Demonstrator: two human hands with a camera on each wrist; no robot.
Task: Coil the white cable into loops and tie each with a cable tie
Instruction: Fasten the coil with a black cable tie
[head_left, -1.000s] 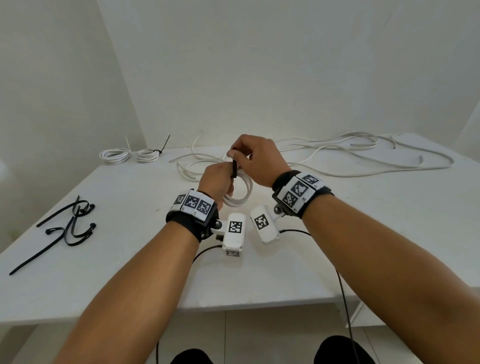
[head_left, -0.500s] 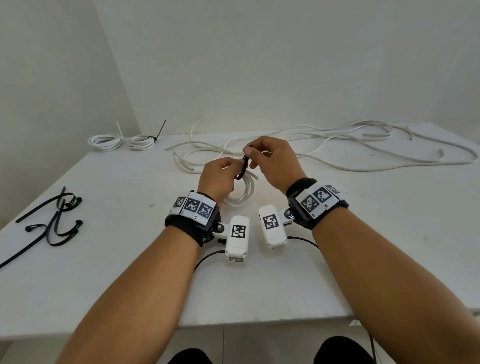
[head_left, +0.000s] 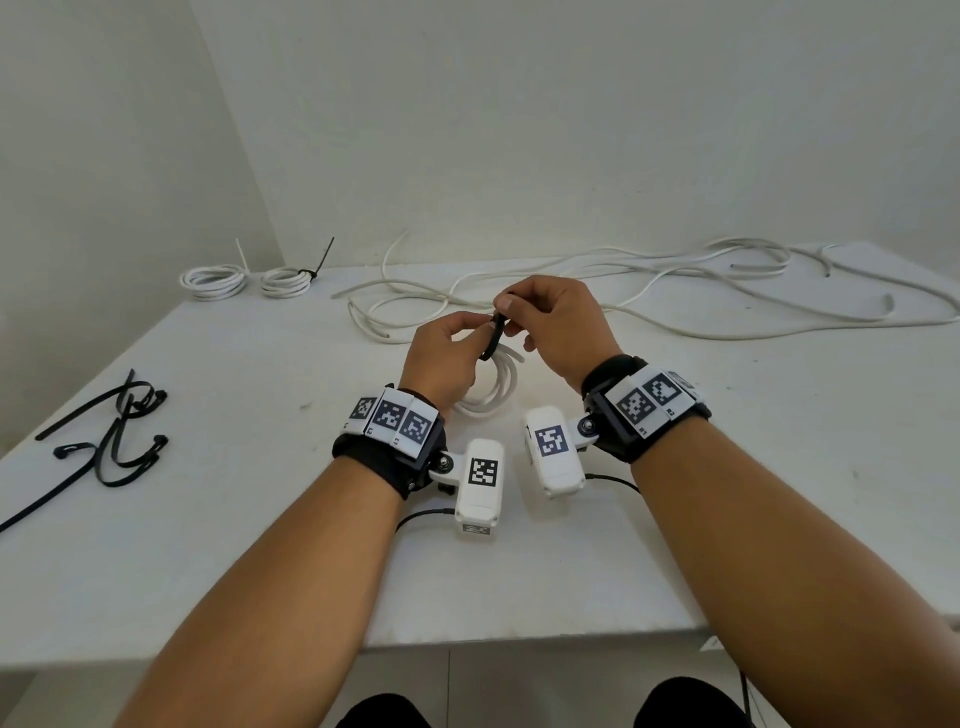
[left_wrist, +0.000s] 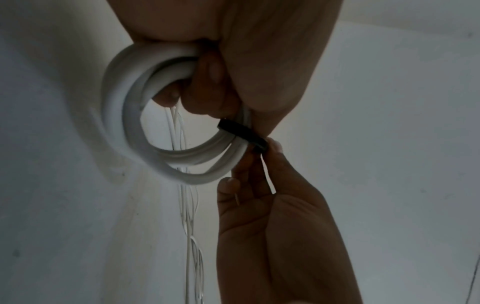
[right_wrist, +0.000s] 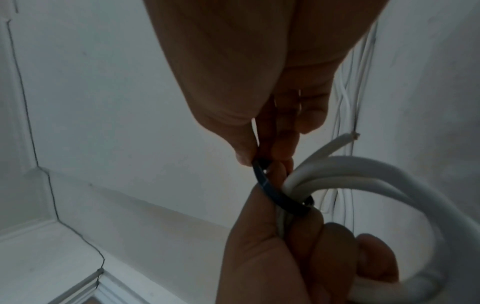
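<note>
My left hand (head_left: 447, 353) grips a small coil of white cable (head_left: 493, 392) above the middle of the table; the left wrist view shows its fingers curled through the coil (left_wrist: 135, 127). A black cable tie (head_left: 492, 338) wraps the coil's top. My right hand (head_left: 540, 322) pinches the tie's upper end between thumb and forefinger. In the right wrist view the black cable tie (right_wrist: 275, 195) curves round the bundled coil (right_wrist: 363, 176), and one cut cable end (right_wrist: 348, 137) sticks out. The black cable tie (left_wrist: 244, 134) also crosses the strands beside my left thumb.
Long loose white cable (head_left: 675, 291) sprawls across the back of the white table (head_left: 234, 545). Two tied coils (head_left: 249, 280) lie at the back left corner. Several spare black cable ties (head_left: 111, 436) lie at the left edge. Walls stand close behind and left.
Both hands with the coil have lowered slightly and the right hand has shifted right, drawing the tie's end away from the left hand. The head view has tilted a little.
</note>
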